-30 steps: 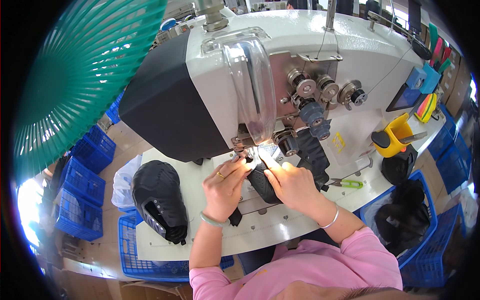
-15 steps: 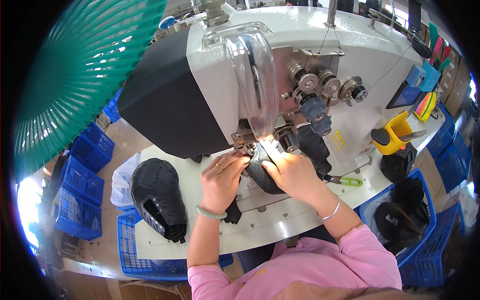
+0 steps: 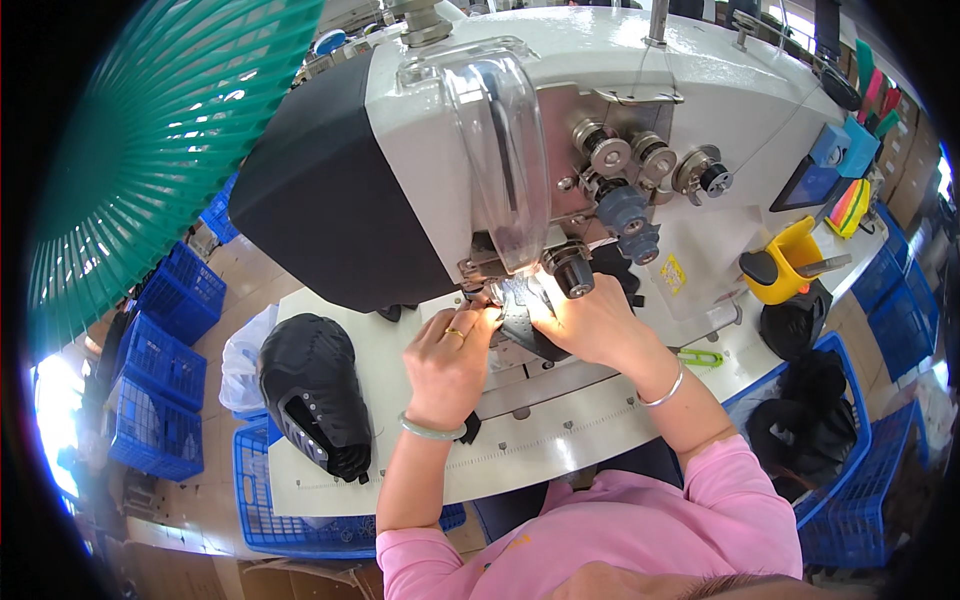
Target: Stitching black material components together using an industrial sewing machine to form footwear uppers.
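Observation:
Under the needle area of a large white and black sewing machine point(image 3: 415, 190) lies a black perforated piece, which looks like a shoe upper point(image 3: 522, 333). My left hand point(image 3: 447, 365) pinches its left edge close beside the presser foot point(image 3: 480, 284), thumb and fingers together. Over its right side lies my right hand point(image 3: 594, 325), gripping it with the thumb toward me and the fingers reaching under the machine head. Those far fingertips are partly hidden by a knob and glare. A bundle of black uppers with eyelets point(image 3: 315, 395) rests on the table to the left.
Green-handled thread snips point(image 3: 700, 357) lie right of my right hand. Farther right stands a yellow holder point(image 3: 790, 262). Blue crates point(image 3: 165, 350) line the floor at left; another blue crate point(image 3: 855, 440) holds black pieces at right. A green fan point(image 3: 130, 140) fills the upper left.
My right hand has shifted slightly up and right, its fingers farther under the machine head. The upper has moved a little deeper under the head. My left hand stays at its edge.

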The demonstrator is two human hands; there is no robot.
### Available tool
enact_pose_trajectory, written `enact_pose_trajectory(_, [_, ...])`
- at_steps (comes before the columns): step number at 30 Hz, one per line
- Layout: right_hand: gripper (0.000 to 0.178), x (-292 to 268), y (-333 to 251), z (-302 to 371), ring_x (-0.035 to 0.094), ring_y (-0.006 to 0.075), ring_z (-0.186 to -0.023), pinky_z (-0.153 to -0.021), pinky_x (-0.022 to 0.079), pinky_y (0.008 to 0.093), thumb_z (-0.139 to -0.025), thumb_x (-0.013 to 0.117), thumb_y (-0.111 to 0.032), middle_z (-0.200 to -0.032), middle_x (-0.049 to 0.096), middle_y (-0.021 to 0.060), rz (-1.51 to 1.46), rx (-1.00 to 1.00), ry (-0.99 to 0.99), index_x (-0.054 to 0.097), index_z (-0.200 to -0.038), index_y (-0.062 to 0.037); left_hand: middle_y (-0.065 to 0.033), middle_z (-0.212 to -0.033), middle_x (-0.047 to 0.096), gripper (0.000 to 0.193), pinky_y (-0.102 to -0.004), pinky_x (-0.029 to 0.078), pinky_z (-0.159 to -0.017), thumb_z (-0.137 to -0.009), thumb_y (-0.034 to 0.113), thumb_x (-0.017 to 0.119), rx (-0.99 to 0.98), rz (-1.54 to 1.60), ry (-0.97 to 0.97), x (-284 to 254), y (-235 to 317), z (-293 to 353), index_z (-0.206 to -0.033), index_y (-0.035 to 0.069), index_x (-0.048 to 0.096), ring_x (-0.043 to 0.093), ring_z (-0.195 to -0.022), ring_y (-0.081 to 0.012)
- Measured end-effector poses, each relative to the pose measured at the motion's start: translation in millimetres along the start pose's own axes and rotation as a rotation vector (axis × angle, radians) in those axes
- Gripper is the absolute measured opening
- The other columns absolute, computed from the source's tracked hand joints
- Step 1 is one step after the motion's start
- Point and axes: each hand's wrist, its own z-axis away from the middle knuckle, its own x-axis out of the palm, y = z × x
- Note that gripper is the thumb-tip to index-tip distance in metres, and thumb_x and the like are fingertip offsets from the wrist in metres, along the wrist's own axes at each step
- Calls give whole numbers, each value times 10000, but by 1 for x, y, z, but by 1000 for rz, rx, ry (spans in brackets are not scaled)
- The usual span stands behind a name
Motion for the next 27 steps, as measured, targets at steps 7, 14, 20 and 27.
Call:
enact_pose_trajectory(7, [270,8,18,-26,638,308,-614,-577,485,430,-802,611,-371,-701,674,108,-108,-129,111,675,-793,-109,-18,-824,659,213,-300,523,-628,-669,59,769,74,-158,-33,3,5,4,-867,70,690,616,-703,-187])
enact_pose_trajectory(14, [320,9,13,-23,654,302,-894,-794,499,428,-754,681,-214,-974,695,77,-143,-71,4,674,-1054,-102,-21,-935,664,235,-371,504,-758,-663,111,806,-121,279,-33,-1,-18,6,-895,107,769,615,-877,-259])
enact_pose_trajectory(20, [333,19,0,13,560,329,-1059,-908,443,481,-736,726,-298,-1008,621,108,-99,-305,422,679,-970,-67,-85,-1122,632,390,-429,502,-883,-665,113,807,-54,304,-106,-2,-25,19,-1051,120,749,596,-1043,-326])
enact_pose_trajectory(27, [490,28,11,22,541,384,-1129,-1068,388,544,-620,669,15,-1106,600,164,-165,-342,320,625,-1108,36,-133,-1130,675,415,-402,510,-906,-659,126,790,-13,287,-136,-7,-35,13,-1069,103,736,606,-1069,-320])
